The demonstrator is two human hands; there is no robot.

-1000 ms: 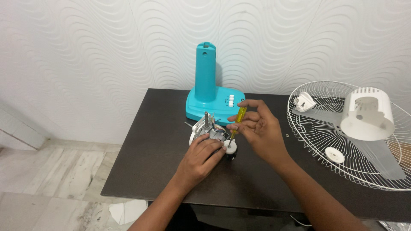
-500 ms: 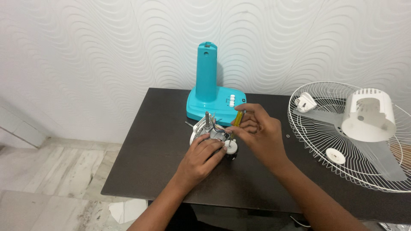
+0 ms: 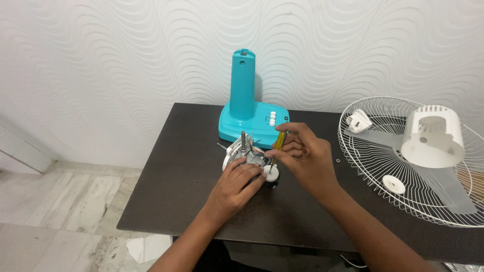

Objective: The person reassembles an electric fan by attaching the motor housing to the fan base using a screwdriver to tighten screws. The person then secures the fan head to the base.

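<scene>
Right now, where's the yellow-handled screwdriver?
In the head view, the screwdriver is in the right hand at the table's middle, tip down on the fan motor that the left hand steadies, just in front of the teal fan base.

I am seeing no packages, signs or screens anywhere in the frame, and the only label-like marking is showing as tiny dark print beside the white buttons on the turquoise fan base (image 3: 252,123) at upper centre, too small to make out.
</scene>
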